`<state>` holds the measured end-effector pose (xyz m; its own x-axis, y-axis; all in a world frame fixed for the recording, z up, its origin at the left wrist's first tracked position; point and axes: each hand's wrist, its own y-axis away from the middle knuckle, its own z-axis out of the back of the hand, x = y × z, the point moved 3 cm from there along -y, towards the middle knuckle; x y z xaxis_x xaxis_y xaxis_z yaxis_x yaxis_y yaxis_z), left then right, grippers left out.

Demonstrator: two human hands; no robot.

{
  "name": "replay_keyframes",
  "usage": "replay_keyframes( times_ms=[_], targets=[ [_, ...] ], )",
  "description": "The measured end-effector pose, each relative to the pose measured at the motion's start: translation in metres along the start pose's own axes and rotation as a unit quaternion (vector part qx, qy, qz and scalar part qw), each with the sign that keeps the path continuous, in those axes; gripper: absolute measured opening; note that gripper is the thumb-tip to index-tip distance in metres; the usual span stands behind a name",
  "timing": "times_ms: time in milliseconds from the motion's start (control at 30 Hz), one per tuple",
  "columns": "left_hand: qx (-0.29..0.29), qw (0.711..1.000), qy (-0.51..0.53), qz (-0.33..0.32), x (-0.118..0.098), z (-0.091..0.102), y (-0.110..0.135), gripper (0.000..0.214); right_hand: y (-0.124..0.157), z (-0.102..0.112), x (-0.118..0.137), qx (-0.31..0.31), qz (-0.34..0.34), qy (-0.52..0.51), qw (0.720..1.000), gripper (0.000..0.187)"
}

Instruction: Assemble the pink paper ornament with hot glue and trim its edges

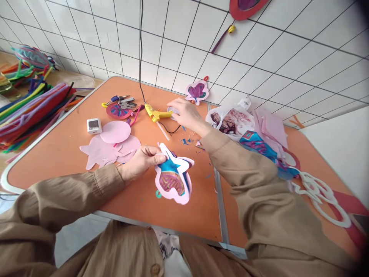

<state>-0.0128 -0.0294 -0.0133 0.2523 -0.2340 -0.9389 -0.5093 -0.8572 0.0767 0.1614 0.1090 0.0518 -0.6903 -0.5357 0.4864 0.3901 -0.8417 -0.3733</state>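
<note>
My left hand (144, 161) pinches a layered craft piece by its upper left edge, above the front of the table. The pink-edged cutout (181, 198) has blue and patterned purple fabric inside its outline, with a white-pink star-shaped frame (183, 166) at the top. A small green ring (158, 193) shows at its lower left. My right hand (184, 112) reaches to the back of the table, beside the handle of a yellow glue gun (155, 113). Its fingers are stretched and slightly bent over a small greyish-lilac item (173, 112); whether they touch it is unclear.
Pink cutouts (98, 151), a white cube-shaped device (94, 126) and keys (127, 103) lie to the left. Pipe cleaners (34, 111) are heaped beyond. A plastic bag (245, 105), blue fabric (256, 144) and white rings (319, 188) are at right. The glue gun's cable (141, 50) hangs down.
</note>
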Motion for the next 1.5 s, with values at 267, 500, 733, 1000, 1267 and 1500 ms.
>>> replay_keyframes(
  times_ms=[267,500,733,1000,1267,1500],
  targets=[
    [-0.075,0.994,-0.030,0.068,0.000,0.005,0.002,0.056,0.025,0.000,0.037,0.094,-0.057,-0.238,0.965,0.021],
    [-0.103,0.984,-0.091,0.112,-0.007,0.000,0.007,0.057,0.084,0.006,0.017,0.109,-0.154,-0.317,0.929,0.028],
    [-0.064,0.983,-0.165,0.049,-0.013,0.002,0.005,0.041,0.087,-0.014,0.017,0.147,-0.124,-0.296,0.936,0.019],
    [0.016,0.990,-0.095,0.101,-0.013,-0.001,0.005,0.045,0.064,-0.019,0.000,0.031,-0.018,-0.178,0.983,0.029],
    [0.003,0.990,-0.111,0.085,-0.005,0.004,0.004,0.046,0.028,-0.029,-0.014,-0.015,0.042,-0.065,0.997,0.031],
    [0.111,0.990,-0.066,0.057,-0.033,-0.001,0.013,0.036,0.086,-0.027,0.032,0.191,-0.121,-0.397,0.890,0.021]
  ],
)
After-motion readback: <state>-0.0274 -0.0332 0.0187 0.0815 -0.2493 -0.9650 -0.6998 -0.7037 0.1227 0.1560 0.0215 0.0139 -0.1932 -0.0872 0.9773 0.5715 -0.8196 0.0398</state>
